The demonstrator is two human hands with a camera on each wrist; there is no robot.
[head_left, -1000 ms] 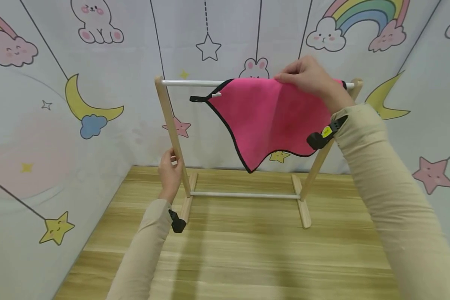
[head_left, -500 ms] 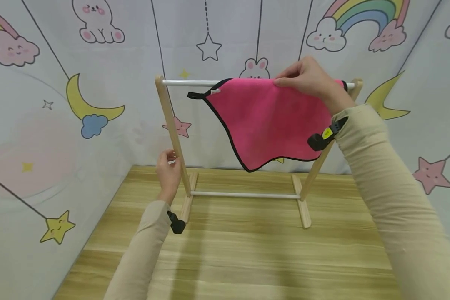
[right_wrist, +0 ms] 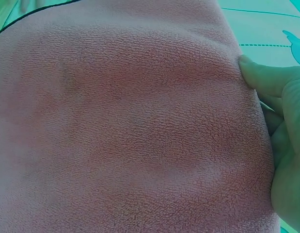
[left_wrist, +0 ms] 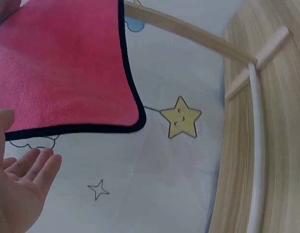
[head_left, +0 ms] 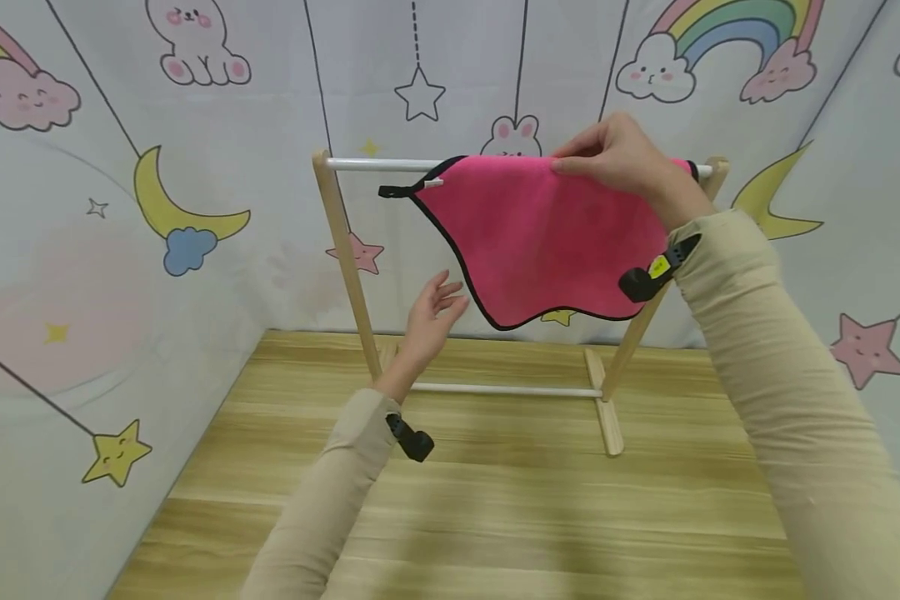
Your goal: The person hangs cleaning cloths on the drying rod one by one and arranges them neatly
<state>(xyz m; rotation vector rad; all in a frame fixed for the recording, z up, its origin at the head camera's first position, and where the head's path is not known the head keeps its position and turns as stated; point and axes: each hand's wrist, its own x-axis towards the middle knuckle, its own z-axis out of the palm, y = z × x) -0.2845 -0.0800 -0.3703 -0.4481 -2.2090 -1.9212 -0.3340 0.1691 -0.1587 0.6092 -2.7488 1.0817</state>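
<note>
A pink towel (head_left: pixel 540 242) with black edging and a black hanging loop (head_left: pixel 396 192) drapes over the white top bar (head_left: pixel 386 165) of a wooden rack. At the bar, my right hand (head_left: pixel 618 158) pinches the towel's upper fold between thumb and fingers; in the right wrist view the thumb lies on the plush pink cloth (right_wrist: pixel 140 121). My left hand (head_left: pixel 431 321) is just left of the towel's lower left edge, fingers extended and holding nothing. In the left wrist view the same hand (left_wrist: pixel 23 189) is below the towel's black-edged corner (left_wrist: pixel 135 121), apart from it.
The rack's left post (head_left: pixel 348 267) and right post (head_left: pixel 637 342) rise from wooden feet (head_left: pixel 607 425), joined low down by a white rod (head_left: pixel 510 390). Beneath is a wood-grain surface (head_left: pixel 495 500). A white printed cloth backdrop (head_left: pixel 270 167) stands behind and at both sides.
My left hand has left the rack's left post and moved right toward the towel, its fingers opening out. The towel's lower edge has spread flatter. My right hand stays at the top bar.
</note>
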